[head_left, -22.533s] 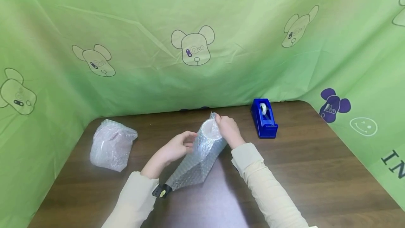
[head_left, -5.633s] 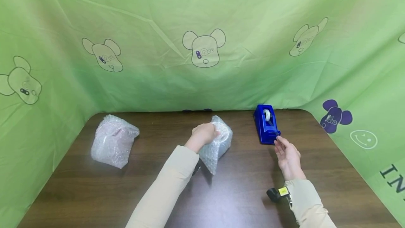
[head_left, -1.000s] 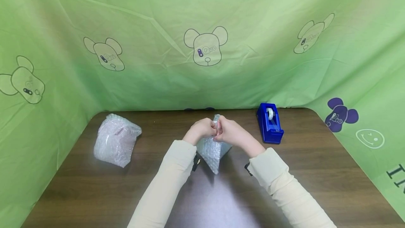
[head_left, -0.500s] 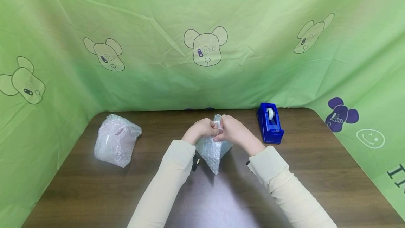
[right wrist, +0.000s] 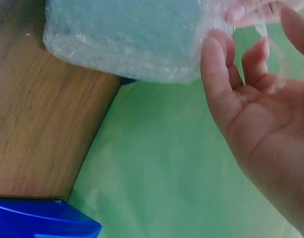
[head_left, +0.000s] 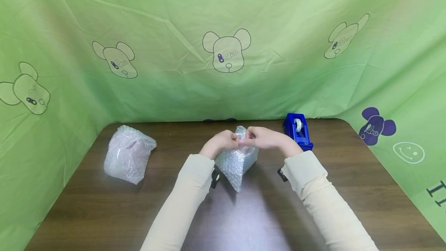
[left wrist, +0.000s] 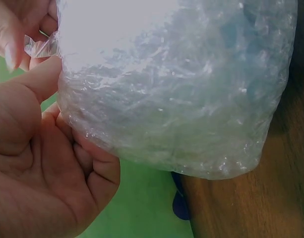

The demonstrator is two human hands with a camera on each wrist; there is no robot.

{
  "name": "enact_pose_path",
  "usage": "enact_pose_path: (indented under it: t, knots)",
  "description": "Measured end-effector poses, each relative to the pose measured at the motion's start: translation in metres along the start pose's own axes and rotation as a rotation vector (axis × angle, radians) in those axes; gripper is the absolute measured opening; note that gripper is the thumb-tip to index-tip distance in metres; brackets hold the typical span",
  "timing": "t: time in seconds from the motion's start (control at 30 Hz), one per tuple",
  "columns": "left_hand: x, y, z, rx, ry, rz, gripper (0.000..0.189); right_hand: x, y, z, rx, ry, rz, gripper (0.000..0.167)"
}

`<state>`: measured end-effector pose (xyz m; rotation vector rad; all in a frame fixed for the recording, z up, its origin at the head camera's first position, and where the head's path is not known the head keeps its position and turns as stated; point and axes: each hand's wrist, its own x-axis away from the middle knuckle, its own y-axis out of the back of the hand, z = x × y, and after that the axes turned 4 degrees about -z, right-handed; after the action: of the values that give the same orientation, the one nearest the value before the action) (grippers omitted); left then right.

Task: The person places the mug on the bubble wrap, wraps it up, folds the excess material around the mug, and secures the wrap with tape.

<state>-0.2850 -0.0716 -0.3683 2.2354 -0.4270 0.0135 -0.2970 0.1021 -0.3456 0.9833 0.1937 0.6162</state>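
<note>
A bubble-wrap package [head_left: 235,165] stands near the middle of the table, its lower corner pointing towards me. My left hand [head_left: 224,141] pinches the gathered wrap at its top. In the left wrist view the left thumb [left wrist: 45,79] presses the wrap's edge, with the fingers behind. A short strip of clear tape [left wrist: 42,45] sticks out from that edge beside the right fingers. My right hand [head_left: 265,138] meets the left at the package's top. In the right wrist view, its loosely bent fingers [right wrist: 214,64] touch the wrap, the thumb apart. The wrapped contents are hidden.
A second bubble-wrap bundle [head_left: 129,156] lies on the left of the table. A blue tape dispenser [head_left: 297,133] stands behind the right wrist, partly covered by it. Green printed cloth [head_left: 167,96] hangs behind the wooden table [head_left: 104,212].
Earlier both hands folded wrap around a round thing; later the right hand reached to the tape dispenser. In the last second the right hand has shifted right, its thumb straightening towards the left hand.
</note>
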Motion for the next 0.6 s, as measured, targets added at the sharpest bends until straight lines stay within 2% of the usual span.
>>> enact_pose_path:
  t: [0.2, 0.6]
  knots:
    - [0.0005, 0.0005, 0.0021, 0.036, -0.029, 0.014, 0.027, -0.0014, 0.0033, -0.0062, -0.046, 0.039, 0.019, 0.020]
    - [0.0016, -0.0001, 0.0045, 0.151, 0.002, 0.015, 0.018, -0.0023, 0.0021, -0.0074, -0.069, 0.037, -0.027, 0.016]
